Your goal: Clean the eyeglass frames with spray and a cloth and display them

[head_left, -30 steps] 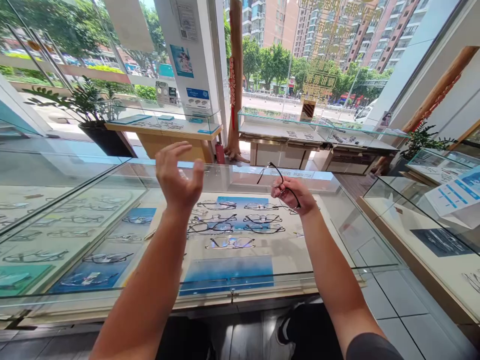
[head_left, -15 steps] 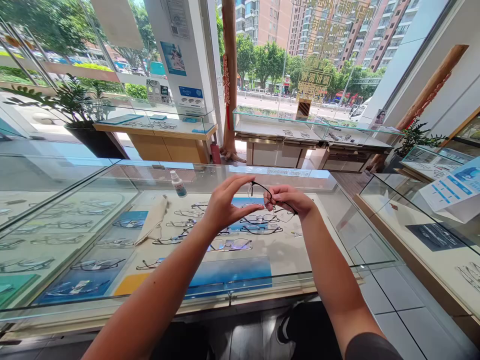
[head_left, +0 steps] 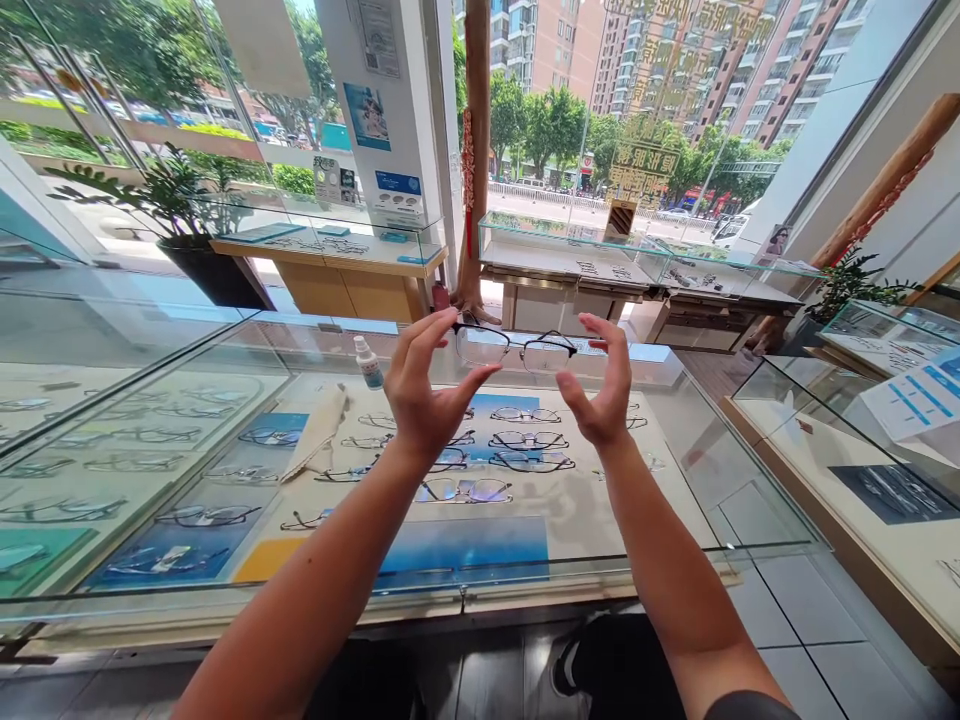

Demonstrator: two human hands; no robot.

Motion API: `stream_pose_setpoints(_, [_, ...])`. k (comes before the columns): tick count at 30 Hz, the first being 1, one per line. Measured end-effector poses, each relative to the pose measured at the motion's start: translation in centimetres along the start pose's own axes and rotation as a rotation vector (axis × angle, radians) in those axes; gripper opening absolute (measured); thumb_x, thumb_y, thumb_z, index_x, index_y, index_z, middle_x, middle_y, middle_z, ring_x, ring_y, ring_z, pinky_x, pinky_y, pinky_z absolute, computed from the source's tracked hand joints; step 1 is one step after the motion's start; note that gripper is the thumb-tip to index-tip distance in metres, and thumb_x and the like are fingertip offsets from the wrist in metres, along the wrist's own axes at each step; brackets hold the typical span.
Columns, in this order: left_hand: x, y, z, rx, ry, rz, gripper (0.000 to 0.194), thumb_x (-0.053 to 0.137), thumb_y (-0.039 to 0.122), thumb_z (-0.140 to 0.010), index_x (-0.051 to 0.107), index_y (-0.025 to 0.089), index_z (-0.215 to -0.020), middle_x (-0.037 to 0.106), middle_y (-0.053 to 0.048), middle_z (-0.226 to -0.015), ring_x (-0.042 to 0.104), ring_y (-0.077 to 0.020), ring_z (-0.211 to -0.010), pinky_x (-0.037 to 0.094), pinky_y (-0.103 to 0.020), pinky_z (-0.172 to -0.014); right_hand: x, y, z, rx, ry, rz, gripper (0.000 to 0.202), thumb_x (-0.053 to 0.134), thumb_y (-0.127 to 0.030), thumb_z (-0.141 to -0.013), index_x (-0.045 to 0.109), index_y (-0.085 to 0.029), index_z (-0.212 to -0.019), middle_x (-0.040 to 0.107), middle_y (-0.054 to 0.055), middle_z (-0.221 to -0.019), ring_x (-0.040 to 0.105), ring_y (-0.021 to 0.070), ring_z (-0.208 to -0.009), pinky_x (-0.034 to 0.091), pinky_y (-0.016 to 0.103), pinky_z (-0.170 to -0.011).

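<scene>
A pair of dark-rimmed glasses (head_left: 516, 350) is raised above the glass display case (head_left: 360, 590), lenses side by side between my hands. My left hand (head_left: 431, 390) has its fingertips at the left end of the frame, thumb stretched out below the left lens. At the right end is my right hand (head_left: 604, 385), its thumb and fingers spread apart close to the frame. Under the glass lie several other glasses (head_left: 529, 440) in rows. A small white spray bottle (head_left: 368, 364) and a beige cloth (head_left: 319, 432) are left of my left hand.
Another glass case (head_left: 892, 570) stands on the right, with a white and blue card (head_left: 919, 400) over it. Farther back are low display cabinets (head_left: 337, 275), a wooden post (head_left: 474, 150), potted plants (head_left: 214, 265) and large windows.
The glasses have turned from a slant to roughly level, with both lenses facing me. My right hand has moved up and opened its fingers. The view has shifted slightly left.
</scene>
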State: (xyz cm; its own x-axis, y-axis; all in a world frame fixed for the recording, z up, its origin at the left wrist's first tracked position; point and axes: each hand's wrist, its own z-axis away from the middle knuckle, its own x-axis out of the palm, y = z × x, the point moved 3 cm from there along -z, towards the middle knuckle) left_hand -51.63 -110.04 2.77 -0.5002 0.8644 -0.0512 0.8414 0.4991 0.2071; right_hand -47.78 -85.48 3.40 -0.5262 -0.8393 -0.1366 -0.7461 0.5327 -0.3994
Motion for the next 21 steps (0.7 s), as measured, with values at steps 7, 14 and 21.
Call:
stream_pose_setpoints(7, [0.4,-0.4,0.4,-0.102,0.026,-0.105,0.071,0.087,0.069,-0.086,0.067,0.028,-0.141,0.074,-0.012,-0.132,0.071,-0.0340,-0.123,0.067,-0.049,-0.090,1.8,-0.5,1.4,0.009,-0.037,0.210,0.046,0.065,-0.048,-0.106,0.059,-0.032,-0.148,0.072,0.012,-0.142,0.068,0.0327,-0.133,0.058,0.059,-0.113])
stream_pose_setpoints(14, [0.7,-0.8,0.7,-0.141,0.049,-0.071,0.069,0.087,0.069,-0.087,0.069,0.026,-0.138,0.073,-0.012,-0.128,0.071,-0.0318,-0.119,0.065,-0.045,-0.089,2.3,-0.2,1.6,0.003,-0.051,0.136,0.057,0.070,-0.053,-0.106,0.055,-0.028,-0.155,0.069,0.015,-0.149,0.068,0.0324,-0.135,0.060,0.056,-0.110])
stream_pose_setpoints(21, [1.0,-0.9,0.7,-0.196,-0.023,-0.071,0.071,0.082,0.074,-0.089,0.069,0.025,-0.139,0.072,-0.012,-0.129,0.071,-0.0314,-0.118,0.066,-0.046,-0.092,2.1,0.4,1.4,0.071,-0.032,0.165,0.051,0.067,-0.052,-0.108,0.058,-0.031,-0.153,0.070,0.014,-0.148,0.069,0.0317,-0.133,0.061,0.056,-0.110])
